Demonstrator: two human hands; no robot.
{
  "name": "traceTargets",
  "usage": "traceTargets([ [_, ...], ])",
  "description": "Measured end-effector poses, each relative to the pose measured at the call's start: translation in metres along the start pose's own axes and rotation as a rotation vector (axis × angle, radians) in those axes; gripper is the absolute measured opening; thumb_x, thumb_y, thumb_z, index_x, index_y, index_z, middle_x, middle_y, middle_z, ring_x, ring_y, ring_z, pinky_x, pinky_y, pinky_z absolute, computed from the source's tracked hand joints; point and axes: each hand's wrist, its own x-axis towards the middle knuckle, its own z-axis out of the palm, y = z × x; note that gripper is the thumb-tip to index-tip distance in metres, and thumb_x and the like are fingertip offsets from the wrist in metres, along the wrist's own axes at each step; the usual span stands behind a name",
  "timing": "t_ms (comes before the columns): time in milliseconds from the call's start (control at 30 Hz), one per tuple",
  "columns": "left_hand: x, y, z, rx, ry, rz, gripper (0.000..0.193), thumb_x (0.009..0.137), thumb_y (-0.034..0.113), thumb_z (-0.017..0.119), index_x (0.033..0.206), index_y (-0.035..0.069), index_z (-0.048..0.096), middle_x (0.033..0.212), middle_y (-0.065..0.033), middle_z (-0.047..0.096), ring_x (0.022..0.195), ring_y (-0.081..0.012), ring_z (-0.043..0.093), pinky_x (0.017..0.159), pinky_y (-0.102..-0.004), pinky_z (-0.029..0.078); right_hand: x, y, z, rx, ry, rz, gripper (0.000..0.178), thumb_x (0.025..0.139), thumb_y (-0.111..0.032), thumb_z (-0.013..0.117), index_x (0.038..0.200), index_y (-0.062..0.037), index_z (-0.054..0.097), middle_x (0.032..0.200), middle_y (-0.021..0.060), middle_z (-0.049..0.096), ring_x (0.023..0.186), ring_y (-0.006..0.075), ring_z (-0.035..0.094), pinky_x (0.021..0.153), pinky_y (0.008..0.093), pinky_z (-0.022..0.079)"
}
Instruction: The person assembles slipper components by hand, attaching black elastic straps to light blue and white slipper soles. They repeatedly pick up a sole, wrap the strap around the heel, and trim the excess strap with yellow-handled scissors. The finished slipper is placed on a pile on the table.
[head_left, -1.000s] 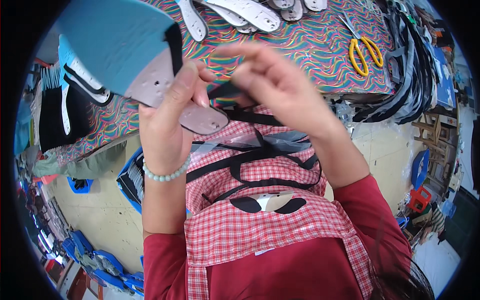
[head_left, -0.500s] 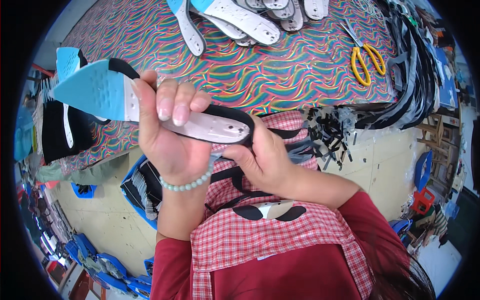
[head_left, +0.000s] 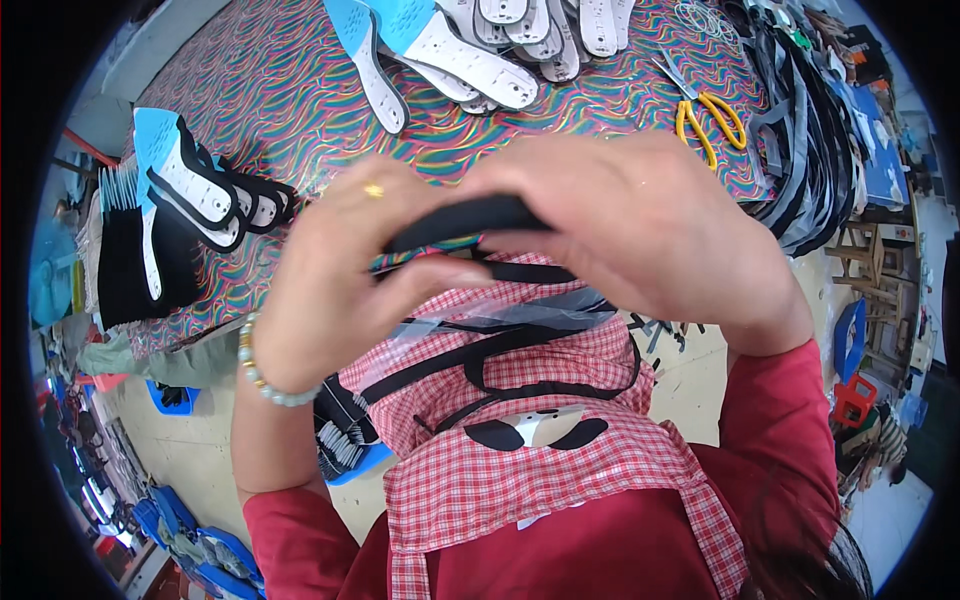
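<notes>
A curved black piece (head_left: 465,222) is held up between my two hands, over the apron and the near table edge. My left hand (head_left: 335,265), a beaded bracelet at its wrist, closes round the left end with the thumb underneath. Around the right end my right hand (head_left: 640,225) is closed, the fingers bent over it. Both hands are smeared by motion. Fingers hide the ends, so whether this is the insole seen edge-on, I cannot tell. Blue-and-white insoles (head_left: 205,190) with black edges lie in a stack at the table's left.
More insoles (head_left: 470,60) are heaped at the far side of the patterned table (head_left: 290,120). Yellow-handled scissors (head_left: 705,110) lie at the right, beside a bundle of black and grey strips (head_left: 800,150). A blue bin (head_left: 365,462) stands below on the floor.
The insole's blue and white face, visible before, no longer shows between my hands. My hands have moved apart, backs upward, onto opposite ends of a curved black piece. The left stack is now uncovered.
</notes>
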Motion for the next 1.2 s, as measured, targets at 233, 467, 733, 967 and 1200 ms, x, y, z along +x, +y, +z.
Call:
traceTargets([
  [233, -0.012, 0.011, 0.026, -0.704, 0.150, -0.443, 0.026, 0.085, 0.015, 0.065, 0.105, -0.002, 0.064, 0.086, -0.0100, 0.068, 0.079, -0.0172, 0.065, 0.071, -0.0293, 0.049, -0.004, 0.015, 0.005, 0.538, 0.457, 0.299, 0.023, 0.083, -0.019, 0.069, 0.100, -0.0045, 0.067, 0.080, 0.0039, 0.064, 0.066, 0.0102, 0.059, 0.057, 0.0237, 0.045],
  [467, -0.011, 0.014, 0.061, -0.967, 0.626, -0.405, 0.032, 0.092, 0.024, 0.060, 0.110, -0.003, 0.059, 0.102, -0.0118, 0.066, 0.088, -0.0149, 0.062, 0.078, -0.0288, 0.050, -0.006, -0.012, 0.082, 0.696, 0.744, 0.390, 0.011, 0.082, -0.009, 0.068, 0.093, -0.0035, 0.068, 0.080, 0.0058, 0.059, 0.073, 0.0166, 0.056, 0.065, 0.0267, 0.044],
  [733, -0.007, 0.007, 0.062, -1.031, 0.690, -0.339, 0.029, 0.089, 0.024, 0.062, 0.104, -0.001, 0.059, 0.100, -0.0097, 0.063, 0.092, -0.0163, 0.059, 0.080, -0.0303, 0.048, 0.002, -0.017, 0.089, 0.584, 0.727, 0.254, 0.014, 0.076, -0.006, 0.073, 0.087, -0.0027, 0.067, 0.083, 0.0086, 0.059, 0.076, 0.0209, 0.059, 0.066, 0.0294, 0.047],
  [967, -0.007, 0.001, 0.067, -1.370, 0.671, -0.238, 0.034, 0.094, 0.034, 0.056, 0.100, 0.001, 0.059, 0.087, -0.0095, 0.061, 0.082, -0.0191, 0.060, 0.073, -0.0328, 0.050, -0.025, -0.014, 0.094, 0.519, 0.528, 0.288, 0.016, 0.074, -0.009, 0.075, 0.086, -0.0036, 0.066, 0.081, 0.0078, 0.059, 0.076, 0.0197, 0.059, 0.063, 0.0295, 0.048],
  [1200, 0.004, -0.007, 0.077, -1.143, 0.567, -0.156, 0.032, 0.094, 0.026, 0.054, 0.103, -0.004, 0.059, 0.107, -0.0165, 0.060, 0.097, -0.0237, 0.058, 0.084, -0.0355, 0.048, -0.020, 0.001, 0.075, 0.545, 0.488, 0.245, 0.011, 0.083, -0.010, 0.067, 0.088, -0.0014, 0.062, 0.080, 0.0081, 0.056, 0.069, 0.0203, 0.055, 0.060, 0.0293, 0.044],
])
